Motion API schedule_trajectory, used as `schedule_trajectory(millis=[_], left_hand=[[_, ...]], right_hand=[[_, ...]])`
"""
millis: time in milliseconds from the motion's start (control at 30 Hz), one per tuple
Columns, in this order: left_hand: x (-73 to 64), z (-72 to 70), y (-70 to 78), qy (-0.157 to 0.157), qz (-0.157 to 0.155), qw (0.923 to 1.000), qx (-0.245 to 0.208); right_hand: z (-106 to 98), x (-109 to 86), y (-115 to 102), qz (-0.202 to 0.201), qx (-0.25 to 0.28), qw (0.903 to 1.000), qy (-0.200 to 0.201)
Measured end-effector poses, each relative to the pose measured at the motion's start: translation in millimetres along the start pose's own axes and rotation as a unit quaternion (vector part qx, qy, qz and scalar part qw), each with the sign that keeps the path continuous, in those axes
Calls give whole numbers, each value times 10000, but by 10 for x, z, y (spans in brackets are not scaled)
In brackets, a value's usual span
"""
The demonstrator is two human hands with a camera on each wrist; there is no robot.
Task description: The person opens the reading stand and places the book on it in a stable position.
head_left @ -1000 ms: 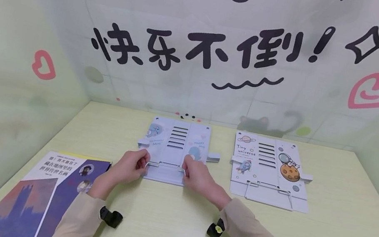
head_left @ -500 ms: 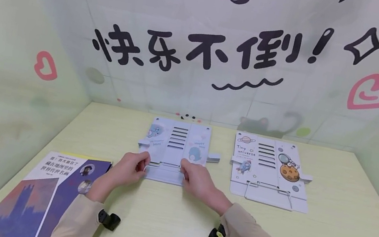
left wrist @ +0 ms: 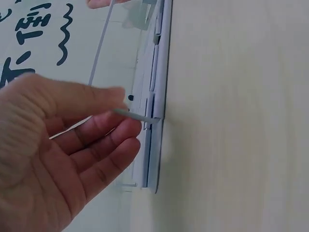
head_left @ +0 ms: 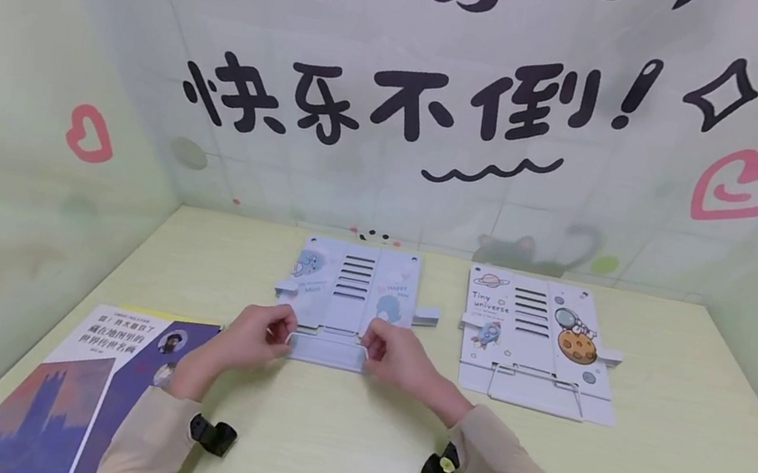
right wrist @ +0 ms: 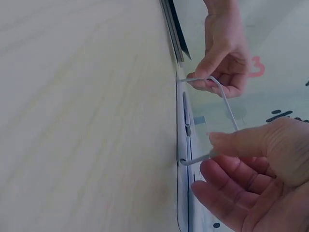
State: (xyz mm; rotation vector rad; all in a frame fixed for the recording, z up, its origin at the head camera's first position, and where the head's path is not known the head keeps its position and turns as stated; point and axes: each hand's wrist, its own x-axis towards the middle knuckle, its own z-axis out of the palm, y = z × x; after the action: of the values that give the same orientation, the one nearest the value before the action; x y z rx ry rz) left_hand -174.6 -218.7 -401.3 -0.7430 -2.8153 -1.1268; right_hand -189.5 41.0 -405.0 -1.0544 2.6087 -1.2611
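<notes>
Before the pale-blue slotted stand (head_left: 355, 287), my left hand (head_left: 262, 331) and right hand (head_left: 399, 358) pinch its partly hidden white wire bar (right wrist: 228, 106); left of the stand, a purple-and-white book (head_left: 70, 393) is cropped.

Wire frame (right wrist: 228, 105) partly hidden by right fingers (right wrist: 246, 141), book (head_left: 67, 397) cut off by head view's bottom edge

Over the last second, the left hand (head_left: 258, 334) and right hand (head_left: 397, 360) sank slightly before the patterned stand (head_left: 315, 306), and the wire bar (left wrist: 101, 46) dipped with them. The left wrist camera (head_left: 214, 437) and right wrist camera (head_left: 439, 469) drifted farther apart.
</notes>
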Motion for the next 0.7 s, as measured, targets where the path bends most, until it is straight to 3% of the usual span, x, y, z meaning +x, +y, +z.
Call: schedule_trajectory(millis=[133, 200, 300, 400, 467, 567, 700], left_hand=[[53, -92, -46, -137, -301, 9982, -500], [107, -126, -86, 115, -408, 9977, -531], [215, -142, -158, 816, -671, 9937, -376], [342, -144, -233, 1588, -1285, 9786, -226], [427, -150, -268, 1868, -1807, 9652, -299], [552, -163, -315, 1981, -2512, 9462, -495], [691, -181, -355, 1963, -3181, 9225, -958]], right_hand=[[-86, 57, 75, 249, 961, 9947, -279], [-133, 99, 116, 495, 1198, 9914, -167], [-204, 167, 177, 1028, 1402, 9842, 351], [-271, 246, 227, 1488, 1454, 9729, 1006], [-304, 302, 263, 1766, 1459, 9643, 1327], [-344, 379, 320, 2134, 1432, 9530, 1606], [-379, 454, 391, 2453, 1477, 9409, 1809]])
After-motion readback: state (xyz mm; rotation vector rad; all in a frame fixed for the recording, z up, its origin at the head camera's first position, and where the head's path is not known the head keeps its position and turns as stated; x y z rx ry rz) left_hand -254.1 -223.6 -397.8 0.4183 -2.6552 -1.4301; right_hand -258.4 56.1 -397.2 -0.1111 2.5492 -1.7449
